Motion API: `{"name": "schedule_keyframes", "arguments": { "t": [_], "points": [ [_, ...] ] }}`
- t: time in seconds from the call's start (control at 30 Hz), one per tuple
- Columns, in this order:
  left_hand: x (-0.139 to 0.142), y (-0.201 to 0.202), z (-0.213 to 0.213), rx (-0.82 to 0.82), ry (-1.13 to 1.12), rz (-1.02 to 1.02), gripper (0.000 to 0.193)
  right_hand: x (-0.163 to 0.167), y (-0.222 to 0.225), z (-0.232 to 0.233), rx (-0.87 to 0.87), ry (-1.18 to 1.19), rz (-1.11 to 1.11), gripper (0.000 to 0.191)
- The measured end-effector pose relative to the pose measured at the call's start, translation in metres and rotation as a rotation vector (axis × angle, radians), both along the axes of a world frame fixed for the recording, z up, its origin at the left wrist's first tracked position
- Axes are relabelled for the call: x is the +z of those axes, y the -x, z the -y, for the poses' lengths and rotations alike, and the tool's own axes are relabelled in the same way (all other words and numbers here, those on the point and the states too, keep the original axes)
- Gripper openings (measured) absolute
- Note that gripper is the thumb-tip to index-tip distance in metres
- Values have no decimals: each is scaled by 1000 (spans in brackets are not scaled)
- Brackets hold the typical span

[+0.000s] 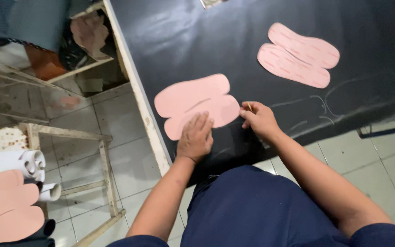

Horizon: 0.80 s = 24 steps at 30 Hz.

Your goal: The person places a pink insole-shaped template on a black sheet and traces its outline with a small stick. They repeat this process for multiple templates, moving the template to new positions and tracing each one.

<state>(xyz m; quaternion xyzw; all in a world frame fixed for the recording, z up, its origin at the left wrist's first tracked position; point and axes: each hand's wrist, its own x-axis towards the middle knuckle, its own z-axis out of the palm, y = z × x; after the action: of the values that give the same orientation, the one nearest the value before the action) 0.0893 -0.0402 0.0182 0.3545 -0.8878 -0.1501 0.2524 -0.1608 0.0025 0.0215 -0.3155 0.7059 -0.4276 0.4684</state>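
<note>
head view: left hand flat, fingers spread on pink sole-shaped foam cutout; right hand pinches thin yellowish stick at its edge, on black counter.

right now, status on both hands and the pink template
Left hand flat on pink template, pinning it to black sheet. Right hand at template's edge, fingers pinching a thin marking tool. Nothing in the way.

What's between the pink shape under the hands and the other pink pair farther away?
Only bare black sheet lies between the near template and the far pair, seen in the head view.
</note>
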Motion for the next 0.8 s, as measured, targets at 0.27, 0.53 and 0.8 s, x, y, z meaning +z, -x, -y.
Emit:
{"name": "schedule_keyframes", "arguments": {
  "t": [0.27,0.53,0.8],
  "points": [
    [3,-3,4,7,-5,-41,40,9,-5,19,159,-187,39,39],
    [11,-2,10,43,-117,-34,46,32,-8,47,267,-196,-365,47],
    [11,-4,18,85,-130,-112,43,33,9,52,534,-380,-50,28]
  ]
}}
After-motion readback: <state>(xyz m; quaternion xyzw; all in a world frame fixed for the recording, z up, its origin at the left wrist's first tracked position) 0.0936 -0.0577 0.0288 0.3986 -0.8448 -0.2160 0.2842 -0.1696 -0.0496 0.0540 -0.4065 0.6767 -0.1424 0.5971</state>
